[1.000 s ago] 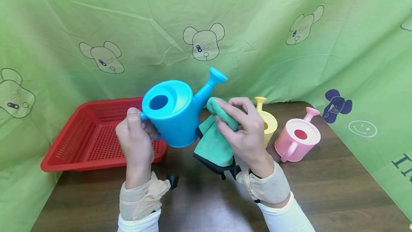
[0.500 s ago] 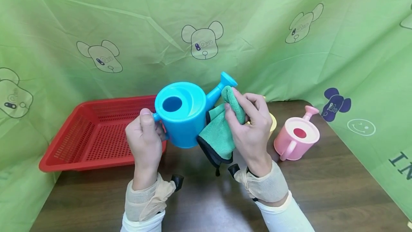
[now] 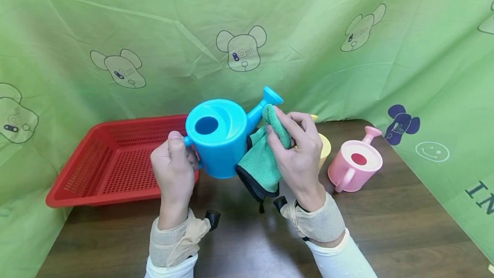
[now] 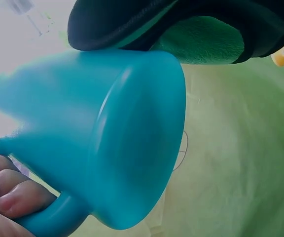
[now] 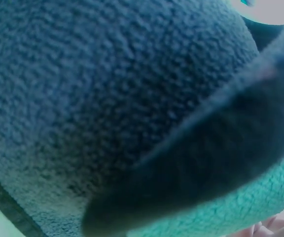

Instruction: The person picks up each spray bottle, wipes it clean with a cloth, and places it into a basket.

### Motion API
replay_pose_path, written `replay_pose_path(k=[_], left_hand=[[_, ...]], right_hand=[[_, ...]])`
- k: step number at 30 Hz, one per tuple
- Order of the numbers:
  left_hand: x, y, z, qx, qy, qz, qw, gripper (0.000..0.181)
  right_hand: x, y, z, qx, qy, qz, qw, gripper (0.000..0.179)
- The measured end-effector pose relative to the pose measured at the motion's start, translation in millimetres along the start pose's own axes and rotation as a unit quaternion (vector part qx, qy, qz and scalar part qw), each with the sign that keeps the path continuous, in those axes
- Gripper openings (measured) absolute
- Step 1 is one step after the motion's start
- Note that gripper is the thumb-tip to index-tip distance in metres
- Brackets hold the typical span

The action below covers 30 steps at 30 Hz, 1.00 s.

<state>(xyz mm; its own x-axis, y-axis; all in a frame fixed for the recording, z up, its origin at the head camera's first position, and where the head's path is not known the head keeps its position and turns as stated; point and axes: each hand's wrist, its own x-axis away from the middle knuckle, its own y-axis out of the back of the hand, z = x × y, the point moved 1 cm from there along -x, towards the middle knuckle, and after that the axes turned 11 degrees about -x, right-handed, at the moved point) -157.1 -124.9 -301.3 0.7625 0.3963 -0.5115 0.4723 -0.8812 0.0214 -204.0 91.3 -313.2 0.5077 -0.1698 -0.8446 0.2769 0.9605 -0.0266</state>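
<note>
A blue toy watering can (image 3: 220,140) is held up above the table, its spout pointing right and up. My left hand (image 3: 173,166) grips its handle, the fingers wrapped round it in the left wrist view too, where the can's base (image 4: 137,148) shows. My right hand (image 3: 299,153) pinches a folded green cloth (image 3: 262,164) with dark edging against the spout. The cloth's lower part hangs beside the can's body. Cloth (image 5: 107,98) fills most of the right wrist view.
A red perforated basket (image 3: 100,140) stands at the left, partly behind my left hand. Behind my right hand is a yellow watering can (image 3: 325,149), mostly hidden. A pink watering can (image 3: 355,166) stands to its right on the brown table (image 3: 405,218). Green printed fabric (image 3: 173,33) hangs behind.
Since a second ago, the blue watering can and both hands have shifted right. The cloth has moved up along the spout toward its head. Over the last half second little has moved.
</note>
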Motion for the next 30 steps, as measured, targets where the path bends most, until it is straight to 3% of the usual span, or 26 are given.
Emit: replay_pose_path(k=[8, 14, 22, 30], left_hand=[[-1.1, 2.1, 2.4, 0.009, 0.000, -0.001, 1.0000, 0.056], [-3.3, 1.7, 2.5, 0.028, 0.000, 0.000, 0.9996, 0.056], [-6.7, 2.2, 0.1, 0.022, -0.003, -0.017, 0.9996, 0.058], [-8.5, 3.3, 1.7, 0.071, 0.001, -0.043, 0.9966, 0.056]], right_hand=[[0.6, 0.8, 1.9, 0.009, -0.009, 0.063, 0.9979, 0.037], [-0.5, 1.5, 1.2, 0.005, 0.007, 0.116, 0.9932, 0.037], [-0.6, 0.3, 0.8, 0.017, 0.046, 0.185, 0.9816, 0.041], [0.4, 2.4, -1.4, 0.003, 0.049, 0.242, 0.9691, 0.039]])
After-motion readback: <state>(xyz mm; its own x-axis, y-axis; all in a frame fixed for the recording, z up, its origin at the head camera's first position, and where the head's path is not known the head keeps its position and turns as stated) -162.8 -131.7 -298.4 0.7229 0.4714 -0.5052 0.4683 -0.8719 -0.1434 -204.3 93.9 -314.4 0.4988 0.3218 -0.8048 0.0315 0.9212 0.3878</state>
